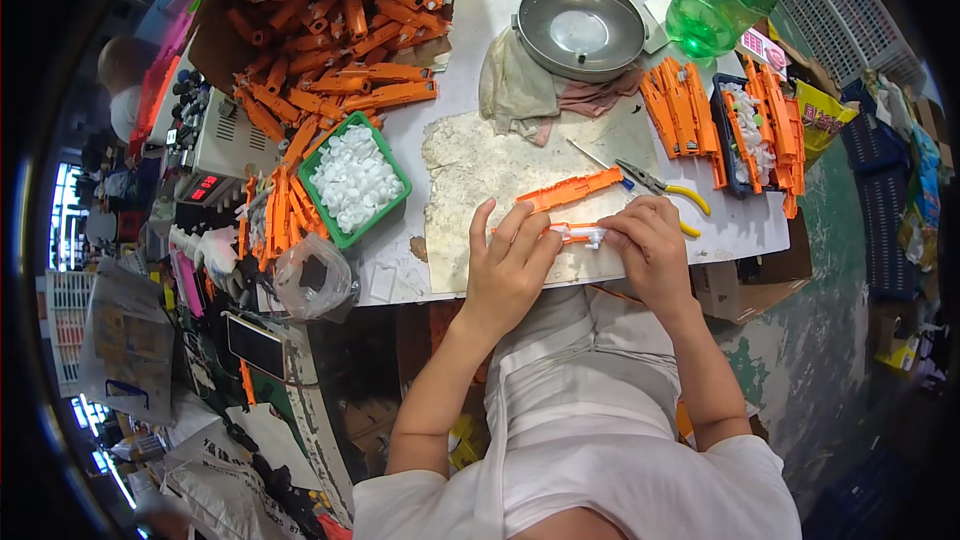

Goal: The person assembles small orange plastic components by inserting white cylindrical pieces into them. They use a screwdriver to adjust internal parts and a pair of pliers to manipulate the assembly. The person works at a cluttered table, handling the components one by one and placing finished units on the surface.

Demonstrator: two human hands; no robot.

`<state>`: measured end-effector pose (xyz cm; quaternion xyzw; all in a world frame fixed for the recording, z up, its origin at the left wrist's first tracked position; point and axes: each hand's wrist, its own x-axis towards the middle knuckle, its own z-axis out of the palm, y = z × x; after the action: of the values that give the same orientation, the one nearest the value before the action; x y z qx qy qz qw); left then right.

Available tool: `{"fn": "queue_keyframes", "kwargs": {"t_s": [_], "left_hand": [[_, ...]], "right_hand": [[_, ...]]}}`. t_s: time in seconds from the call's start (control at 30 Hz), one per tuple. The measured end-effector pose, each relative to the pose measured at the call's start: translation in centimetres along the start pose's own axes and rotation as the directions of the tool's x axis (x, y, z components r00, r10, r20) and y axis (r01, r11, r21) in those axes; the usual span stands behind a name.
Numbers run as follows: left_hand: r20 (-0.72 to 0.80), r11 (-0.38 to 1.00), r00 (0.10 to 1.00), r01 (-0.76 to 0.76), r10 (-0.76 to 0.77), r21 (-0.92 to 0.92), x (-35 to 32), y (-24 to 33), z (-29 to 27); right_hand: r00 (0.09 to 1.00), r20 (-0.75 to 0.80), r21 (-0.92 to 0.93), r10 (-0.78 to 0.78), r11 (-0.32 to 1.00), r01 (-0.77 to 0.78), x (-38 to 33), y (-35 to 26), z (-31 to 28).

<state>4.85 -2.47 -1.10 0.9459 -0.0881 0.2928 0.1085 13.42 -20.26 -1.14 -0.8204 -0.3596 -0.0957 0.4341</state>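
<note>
My left hand (pixel 508 268) closes its fingers on the left end of an orange plastic shell half (pixel 568 228) near the table's front edge. At its right end, my right hand (pixel 650 248) pinches a small white plastic part (pixel 594 238) against the shell. Just beyond my hands lies another orange shell piece (pixel 568 190), slanting up to the right. Pliers with yellow handles (pixel 660 183) and a thin screwdriver (pixel 600 160) rest to its right. Beneath all this is a worn, pale work board (pixel 460 180).
A green tray of small white parts (pixel 400 190) stands left, beside a box heaped with orange pieces. Behind the board are a round metal bowl (pixel 560 65) on cloths (pixel 515 90) and a green bottle (pixel 712 20). More orange pieces (pixel 680 110) and a dark tray (pixel 733 175) sit right.
</note>
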Motion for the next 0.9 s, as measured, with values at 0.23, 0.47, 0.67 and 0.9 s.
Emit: {"fn": "queue_keyframes", "kwargs": {"t_s": [0.23, 0.47, 0.67, 0.9], "left_hand": [[-0.015, 0.997, 1.000, -0.020, 0.019, -0.073, 0.3, -0.5, -1.6], [-0.009, 0.995, 0.999, 0.032, -0.033, -0.097, 0.0, -1.5, -2.2], [0.010, 0.994, 1.000, 0.001, 0.001, -0.109, 0.1, -1.4, -2.1], [0.028, 0.983, 1.000, 0.020, -0.015, -0.180, -0.1, -1.8, -1.4]], "right_hand": [[0.981, -0.106, 0.094, 0.163, 0.984, -0.153, 0.2, 0.3, -0.8], [0.996, -0.074, -0.212, -0.042, 0.977, 0.025, 0.2, 0.0, -0.8], [0.975, 0.070, -0.071, -0.210, 0.974, 0.215, 1.2, -3.2, 1.3], [0.972, 0.092, -0.042, -0.214, 0.975, 0.219, 1.5, -2.4, 2.2]]}}
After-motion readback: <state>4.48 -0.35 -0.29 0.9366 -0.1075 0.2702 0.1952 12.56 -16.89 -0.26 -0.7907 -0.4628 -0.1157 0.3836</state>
